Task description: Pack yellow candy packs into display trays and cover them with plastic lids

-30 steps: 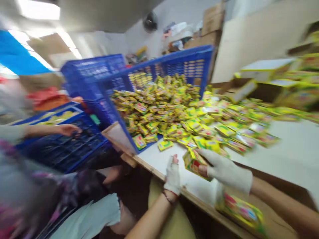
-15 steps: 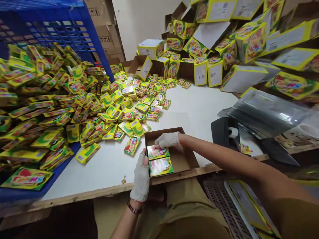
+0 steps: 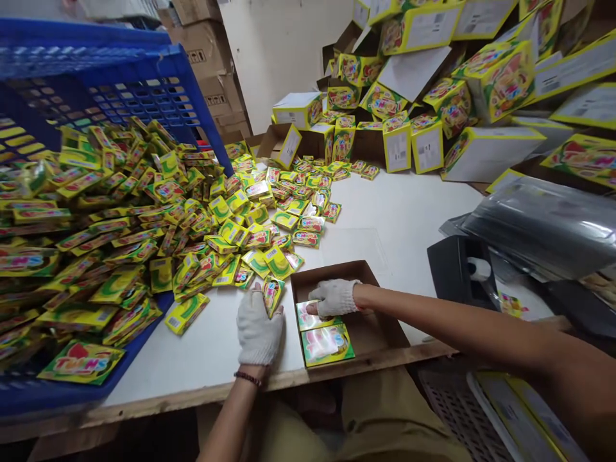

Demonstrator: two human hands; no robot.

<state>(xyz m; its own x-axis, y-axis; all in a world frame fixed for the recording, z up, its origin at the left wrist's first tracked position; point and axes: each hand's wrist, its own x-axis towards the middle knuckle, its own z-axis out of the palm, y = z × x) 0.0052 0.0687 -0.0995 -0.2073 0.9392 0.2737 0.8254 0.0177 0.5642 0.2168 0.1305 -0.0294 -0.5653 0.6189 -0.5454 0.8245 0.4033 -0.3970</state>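
My left hand (image 3: 260, 327), in a white knitted glove with bare fingertips, is closed around a small yellow-green flat box (image 3: 273, 294) on the white table. Inside an open brown cardboard tray (image 3: 380, 327), my gloved right hand (image 3: 334, 297) rests with fingers extended and thumb apart. Its thumb touches the upper flat box (image 3: 304, 314) at the tray's left side. Just below that lies a second flat box (image 3: 327, 344), face up with shiny lettering. The right hand covers part of the upper one.
A heap of flat boxes (image 3: 231, 231) spills from a tipped blue crate (image 3: 202, 115) on the left. Printed cartons (image 3: 399, 144) pile up behind. To the right are a black tape dispenser (image 3: 452, 269) and clear plastic sheets (image 3: 543, 218). A wooden edge (image 3: 216, 398) runs along the table front.
My left hand has left the tray's left wall and moved left onto a loose flat box. My right hand stays in the tray over the upper box. The view has shifted slightly.
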